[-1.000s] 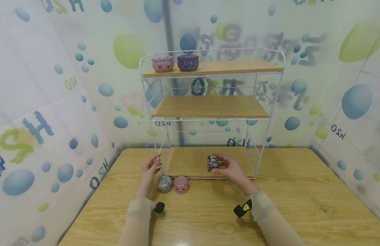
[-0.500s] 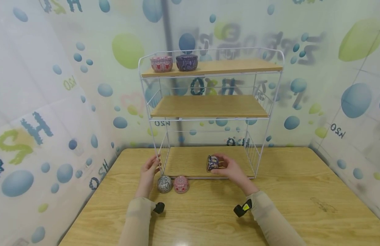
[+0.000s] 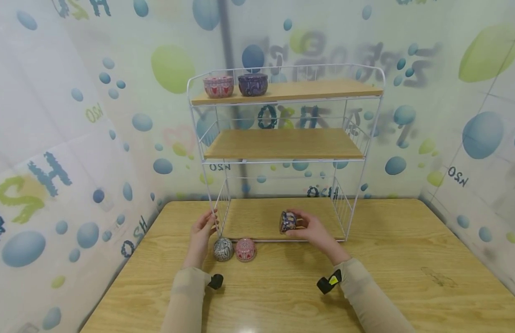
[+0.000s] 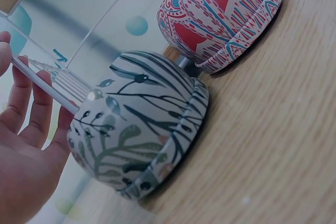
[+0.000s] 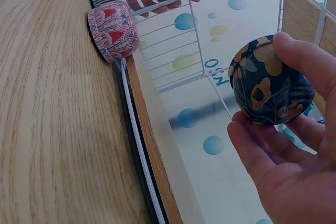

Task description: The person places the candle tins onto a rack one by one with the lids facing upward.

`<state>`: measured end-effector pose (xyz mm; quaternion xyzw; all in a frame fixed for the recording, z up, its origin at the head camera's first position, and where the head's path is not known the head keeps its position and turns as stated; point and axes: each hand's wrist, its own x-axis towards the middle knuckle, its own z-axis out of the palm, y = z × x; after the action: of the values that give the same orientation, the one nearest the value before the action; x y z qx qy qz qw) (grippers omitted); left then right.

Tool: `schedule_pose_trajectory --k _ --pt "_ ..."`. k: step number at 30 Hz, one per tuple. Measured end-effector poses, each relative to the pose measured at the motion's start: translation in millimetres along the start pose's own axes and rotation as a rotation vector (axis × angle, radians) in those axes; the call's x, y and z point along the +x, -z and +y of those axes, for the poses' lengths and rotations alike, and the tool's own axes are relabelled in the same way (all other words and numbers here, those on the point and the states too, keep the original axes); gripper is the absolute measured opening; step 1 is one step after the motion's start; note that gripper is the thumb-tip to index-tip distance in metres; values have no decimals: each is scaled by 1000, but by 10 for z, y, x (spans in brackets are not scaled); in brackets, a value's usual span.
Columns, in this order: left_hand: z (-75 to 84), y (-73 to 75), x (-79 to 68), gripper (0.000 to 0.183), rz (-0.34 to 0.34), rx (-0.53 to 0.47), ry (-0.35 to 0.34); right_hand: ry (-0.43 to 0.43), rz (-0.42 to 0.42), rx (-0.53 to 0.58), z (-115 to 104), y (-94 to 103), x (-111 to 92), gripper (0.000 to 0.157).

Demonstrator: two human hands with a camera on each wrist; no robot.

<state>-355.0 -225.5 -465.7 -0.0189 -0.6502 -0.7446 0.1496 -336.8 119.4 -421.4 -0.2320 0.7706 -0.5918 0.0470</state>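
Note:
My right hand [image 3: 313, 229] pinches a small round dark blue flowered tin [image 3: 288, 222] between thumb and fingers. The tin lies on its side in the air, in front of the bottom shelf [image 3: 253, 217]. In the right wrist view the flowered tin [image 5: 270, 82] shows its patterned side. My left hand [image 3: 202, 231] holds the white left front post of the rack [image 4: 44, 85], thumb and fingers on either side. Beside that hand, a black-and-white leaf-patterned tin [image 4: 139, 124] and a pink-red patterned tin [image 4: 220, 19] stand rim-down on the table, close together.
A white wire rack with three wooden shelves stands at the back of the wooden table [image 3: 386, 273]. On its top shelf [image 3: 324, 89], at the left, sit a pink tin [image 3: 218, 87] and a dark purple-blue tin [image 3: 253, 85]. The middle shelf [image 3: 286, 143] is bare wood.
The flowered tin has tilted slightly in my right hand, its end face turning more toward the head camera. My left hand has stayed on the post.

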Motion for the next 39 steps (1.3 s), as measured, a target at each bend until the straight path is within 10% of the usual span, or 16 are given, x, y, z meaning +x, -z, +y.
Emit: schedule_pose_trajectory --k 8,17,39 --pt "-5 -7 -3 16 4 -12 4 1 -1 -8 -170 -8 -69 65" --pt "-4 -10 12 32 0 -6 4 -13 20 -25 165 15 59 68" --pt "15 -15 -4 43 -1 3 4 4 24 0 183 -12 62 72"
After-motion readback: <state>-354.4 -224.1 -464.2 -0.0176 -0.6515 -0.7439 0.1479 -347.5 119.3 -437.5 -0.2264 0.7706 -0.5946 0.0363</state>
